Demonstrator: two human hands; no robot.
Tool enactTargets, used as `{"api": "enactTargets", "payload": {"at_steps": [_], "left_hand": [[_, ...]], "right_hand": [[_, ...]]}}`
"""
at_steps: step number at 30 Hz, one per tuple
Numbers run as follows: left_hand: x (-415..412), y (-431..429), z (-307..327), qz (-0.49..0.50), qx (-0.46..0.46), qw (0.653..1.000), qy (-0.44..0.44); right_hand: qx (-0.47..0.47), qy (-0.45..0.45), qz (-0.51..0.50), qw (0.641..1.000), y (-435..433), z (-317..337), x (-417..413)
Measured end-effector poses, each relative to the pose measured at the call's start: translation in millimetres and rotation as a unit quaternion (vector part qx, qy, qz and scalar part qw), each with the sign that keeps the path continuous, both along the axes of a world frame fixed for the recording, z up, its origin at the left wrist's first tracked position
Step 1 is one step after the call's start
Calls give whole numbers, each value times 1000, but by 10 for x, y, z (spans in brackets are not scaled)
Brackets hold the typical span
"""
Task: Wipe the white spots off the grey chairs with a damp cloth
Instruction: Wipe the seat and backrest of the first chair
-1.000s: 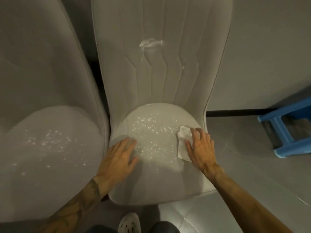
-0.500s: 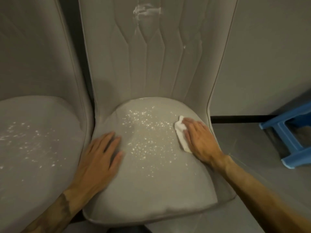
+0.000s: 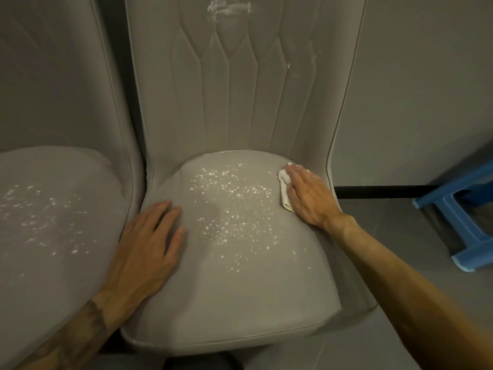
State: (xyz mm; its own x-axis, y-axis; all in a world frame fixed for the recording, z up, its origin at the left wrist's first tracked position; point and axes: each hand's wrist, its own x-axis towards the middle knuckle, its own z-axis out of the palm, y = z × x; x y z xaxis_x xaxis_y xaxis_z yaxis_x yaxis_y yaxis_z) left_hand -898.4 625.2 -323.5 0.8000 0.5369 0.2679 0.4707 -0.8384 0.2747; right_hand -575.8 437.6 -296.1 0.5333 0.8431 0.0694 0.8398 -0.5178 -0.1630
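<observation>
Cloth (image 3: 283, 192), white and bunched, sits under my right hand (image 3: 309, 197) at the back right edge of the seat (image 3: 240, 289) of the grey chair in front of me. Only its left margin shows past the fingers. That hand lies palm down with the fingers straight and close together, pressing the cloth onto the cushion rather than curling round it.

My left hand (image 3: 144, 244) rests flat on the same seat at its left edge. Its fingers are stretched out and slightly spread, with the thumb out to the side, and it holds nothing.

Between the two hands I see the white spots (image 3: 234, 209), a dense scatter across the middle of the cushion. They reach almost to the cloth on one side and stop just short of the left thumb on the other.

Above the right hand a small white fleck (image 3: 288, 65) marks the quilted backrest (image 3: 240, 89). Higher up, at the top edge of my view, there is a white smear (image 3: 228, 8).

Left of the left hand stands a second grey chair (image 3: 66, 276), close against the first, with a thinner scatter of spots (image 3: 45, 217) on its seat. Right of the right hand and well apart from it, a blue stool (image 3: 453, 209) stands on the grey floor (image 3: 386, 249).
</observation>
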Motion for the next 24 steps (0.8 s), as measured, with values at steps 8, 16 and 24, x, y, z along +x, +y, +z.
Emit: {"api": "enactTargets", "payload": {"at_steps": [8,16,24], "left_hand": [[14,-4,-4,-1,11,1000,-13],[16,1,-11,-7,18,1000,-16],[22,-28,14,-7,9,1000,-4]], "right_hand": [[-4,48,40,998,-567,19,-83],[-14,64,100,993,-1044,-57,-626],[25,44,67,996,-864,-185,-1292]]}}
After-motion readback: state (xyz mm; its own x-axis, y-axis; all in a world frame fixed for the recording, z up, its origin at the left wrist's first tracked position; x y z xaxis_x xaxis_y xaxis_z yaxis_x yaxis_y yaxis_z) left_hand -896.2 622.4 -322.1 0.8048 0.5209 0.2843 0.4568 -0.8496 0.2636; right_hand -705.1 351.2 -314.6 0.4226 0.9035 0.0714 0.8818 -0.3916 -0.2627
